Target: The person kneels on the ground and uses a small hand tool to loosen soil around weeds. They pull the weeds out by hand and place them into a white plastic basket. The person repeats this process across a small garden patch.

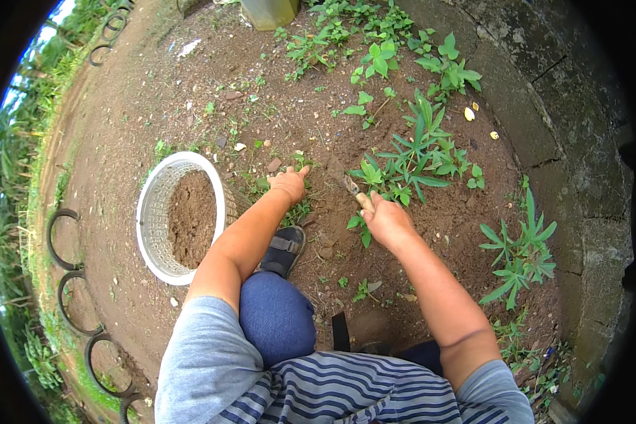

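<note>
My right hand (387, 220) is closed around the wooden handle of a garden trowel (364, 202). Its soil-covered metal blade points away from me and left, down at the ground beside a clump of leafy green plants (416, 153). My left hand (290, 185) reaches low over small weeds (297, 212), left of the blade. Its fingers point at the ground, and whether they pinch anything is hidden. Left of that forearm stands a white plastic basket (153, 233) with mesh-like walls, partly filled with loose brown soil (192, 220).
A concrete block wall (556, 153) curves along the right side. Another leafy plant (522, 254) grows near it. My sandalled foot (283, 249) is planted between basket and trowel. Half-buried tyres (58, 238) line the left edge, and a pale post (270, 13) stands ahead.
</note>
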Demonstrator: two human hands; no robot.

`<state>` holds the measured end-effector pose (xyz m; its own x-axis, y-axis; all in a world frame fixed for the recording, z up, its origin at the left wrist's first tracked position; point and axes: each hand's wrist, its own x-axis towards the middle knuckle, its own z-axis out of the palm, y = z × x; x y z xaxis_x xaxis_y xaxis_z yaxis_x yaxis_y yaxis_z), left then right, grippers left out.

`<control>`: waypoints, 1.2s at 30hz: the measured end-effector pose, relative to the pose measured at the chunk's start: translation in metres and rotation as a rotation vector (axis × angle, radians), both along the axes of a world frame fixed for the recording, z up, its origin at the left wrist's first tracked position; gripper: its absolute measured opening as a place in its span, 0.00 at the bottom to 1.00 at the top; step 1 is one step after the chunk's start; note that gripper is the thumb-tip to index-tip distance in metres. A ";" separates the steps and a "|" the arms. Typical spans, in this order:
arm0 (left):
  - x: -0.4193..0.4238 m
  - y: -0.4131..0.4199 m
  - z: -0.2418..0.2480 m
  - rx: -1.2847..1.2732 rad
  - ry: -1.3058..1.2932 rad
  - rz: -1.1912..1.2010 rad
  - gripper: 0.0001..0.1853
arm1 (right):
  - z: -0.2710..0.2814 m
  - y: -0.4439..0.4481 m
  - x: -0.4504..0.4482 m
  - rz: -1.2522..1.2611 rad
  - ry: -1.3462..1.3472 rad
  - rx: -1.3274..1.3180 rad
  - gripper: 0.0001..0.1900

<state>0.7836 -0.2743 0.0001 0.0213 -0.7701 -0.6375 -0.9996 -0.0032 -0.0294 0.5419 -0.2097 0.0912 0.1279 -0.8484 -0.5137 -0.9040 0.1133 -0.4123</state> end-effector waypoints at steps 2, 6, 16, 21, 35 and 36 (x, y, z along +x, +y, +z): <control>0.003 0.010 0.030 -0.223 0.053 -0.059 0.19 | 0.005 0.002 0.006 -0.053 -0.170 0.031 0.23; 0.034 0.024 0.102 -0.520 -0.028 -0.052 0.10 | 0.022 0.010 0.013 -0.263 -0.681 0.219 0.20; 0.206 0.248 0.112 -0.746 0.125 1.499 0.46 | 0.055 0.051 0.072 0.229 -0.806 -0.170 0.21; 0.227 0.247 0.040 -0.384 -0.098 1.320 0.49 | 0.052 0.053 0.122 0.511 -0.443 -0.480 0.26; 0.254 0.256 0.100 -0.684 0.247 1.329 0.44 | 0.026 0.039 0.196 0.128 -0.674 -0.173 0.18; 0.267 0.257 0.099 -0.670 0.268 1.296 0.44 | 0.025 0.037 0.208 0.036 -0.725 -0.043 0.16</control>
<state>1.0509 -0.0173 0.0995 0.8487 -0.4515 -0.2755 -0.2648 -0.8136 0.5177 0.7498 -0.1725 0.1162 0.4519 -0.8549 -0.2549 -0.4043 0.0585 -0.9128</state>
